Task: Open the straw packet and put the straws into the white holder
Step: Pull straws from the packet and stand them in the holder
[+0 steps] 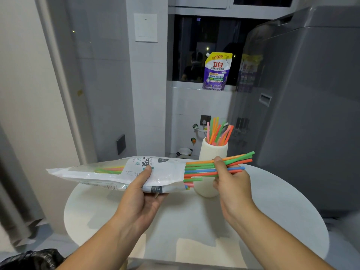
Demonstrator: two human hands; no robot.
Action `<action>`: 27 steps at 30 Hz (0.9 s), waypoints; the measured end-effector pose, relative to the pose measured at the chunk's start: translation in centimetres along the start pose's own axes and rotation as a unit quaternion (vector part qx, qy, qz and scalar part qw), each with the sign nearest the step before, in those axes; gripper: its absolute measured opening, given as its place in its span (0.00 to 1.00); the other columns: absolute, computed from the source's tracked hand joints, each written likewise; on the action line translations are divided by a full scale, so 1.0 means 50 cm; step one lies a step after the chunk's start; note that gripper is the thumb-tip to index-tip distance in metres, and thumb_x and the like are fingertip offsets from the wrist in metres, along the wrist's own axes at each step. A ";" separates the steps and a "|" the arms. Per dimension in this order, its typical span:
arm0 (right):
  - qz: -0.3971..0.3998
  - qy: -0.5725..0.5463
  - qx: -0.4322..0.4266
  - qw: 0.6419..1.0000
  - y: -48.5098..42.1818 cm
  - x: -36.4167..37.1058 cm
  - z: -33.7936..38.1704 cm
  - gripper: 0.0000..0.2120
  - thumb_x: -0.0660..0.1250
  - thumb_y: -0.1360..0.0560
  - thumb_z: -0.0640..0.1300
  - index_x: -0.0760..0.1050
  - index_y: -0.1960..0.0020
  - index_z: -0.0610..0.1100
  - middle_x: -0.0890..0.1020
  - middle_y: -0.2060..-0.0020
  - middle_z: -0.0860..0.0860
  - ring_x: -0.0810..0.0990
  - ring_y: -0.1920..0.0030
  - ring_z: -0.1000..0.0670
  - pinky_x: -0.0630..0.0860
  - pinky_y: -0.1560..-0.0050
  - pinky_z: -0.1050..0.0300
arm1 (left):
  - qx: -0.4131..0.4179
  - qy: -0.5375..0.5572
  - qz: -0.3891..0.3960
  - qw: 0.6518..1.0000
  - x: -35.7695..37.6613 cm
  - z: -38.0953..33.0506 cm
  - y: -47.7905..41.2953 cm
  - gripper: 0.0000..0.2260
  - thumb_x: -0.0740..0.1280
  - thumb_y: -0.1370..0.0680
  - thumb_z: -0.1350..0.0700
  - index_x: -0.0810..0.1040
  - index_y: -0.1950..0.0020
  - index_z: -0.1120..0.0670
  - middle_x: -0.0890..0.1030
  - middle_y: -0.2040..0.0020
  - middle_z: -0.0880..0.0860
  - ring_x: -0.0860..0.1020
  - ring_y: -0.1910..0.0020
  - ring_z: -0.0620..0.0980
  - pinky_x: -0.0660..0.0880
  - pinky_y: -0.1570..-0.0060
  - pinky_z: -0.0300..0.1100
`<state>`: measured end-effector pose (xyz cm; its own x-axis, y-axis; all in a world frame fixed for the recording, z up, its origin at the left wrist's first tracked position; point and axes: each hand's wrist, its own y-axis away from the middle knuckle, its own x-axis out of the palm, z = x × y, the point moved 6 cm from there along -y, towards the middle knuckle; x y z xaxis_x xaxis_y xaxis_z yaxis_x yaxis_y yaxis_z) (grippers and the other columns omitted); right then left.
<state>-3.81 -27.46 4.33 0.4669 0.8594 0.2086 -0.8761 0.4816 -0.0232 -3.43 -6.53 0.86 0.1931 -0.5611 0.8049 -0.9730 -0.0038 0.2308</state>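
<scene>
The round white table [282,211], smooth and matte, carries the work. You hold the straw packet [109,175] above it, lying almost level: a long, glossy, crinkled film pouch, printed white with a clear window, its right end open. Behind that open end the white holder [211,152] stands upright on the table, a matte cylinder with rounded shoulders, its lower part hidden by your right hand.

Your left hand [140,195] grips the packet at mid-length, thumb pressed on top and fingers curled beneath. Your right hand [233,184] is closed round a bundle of straws [200,168], which reaches partly out of the packet mouth. The straws are thin, straight, smooth plastic tubes in green, orange, blue and pink.

The step in hand appears to be drawing this bundle out. A first batch of standing straws [219,131] fans from the holder, so the task looks partly done. Next, pull the bundle clear, turn it upright, and lower it into the holder's mouth without knocking the batch.
</scene>
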 end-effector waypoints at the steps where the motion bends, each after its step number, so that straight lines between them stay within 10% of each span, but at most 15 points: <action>1: 0.012 -0.012 0.010 1.000 0.001 0.001 0.002 0.08 0.69 0.22 0.46 0.76 0.59 0.45 0.74 0.75 0.56 0.70 0.77 0.57 0.67 0.68 0.60 | -0.001 -0.001 -0.001 1.000 -0.001 0.000 0.000 0.12 0.69 0.21 0.59 0.78 0.38 0.54 0.88 0.49 0.55 0.87 0.52 0.53 0.82 0.50 0.62; 27: 0.065 0.007 0.067 0.996 -0.010 -0.016 0.010 0.08 0.72 0.25 0.45 0.80 0.54 0.39 0.79 0.72 0.48 0.75 0.73 0.53 0.72 0.71 0.61 | 0.003 -0.002 0.011 1.000 0.004 -0.007 0.005 0.12 0.69 0.21 0.60 0.78 0.37 0.54 0.88 0.48 0.55 0.87 0.51 0.53 0.83 0.54 0.60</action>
<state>-3.82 -28.49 4.64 0.3500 0.9155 0.1982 -0.9367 0.3405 0.0811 -3.60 -6.35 1.24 0.1709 -0.5649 0.8073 -0.9777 0.0045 0.2101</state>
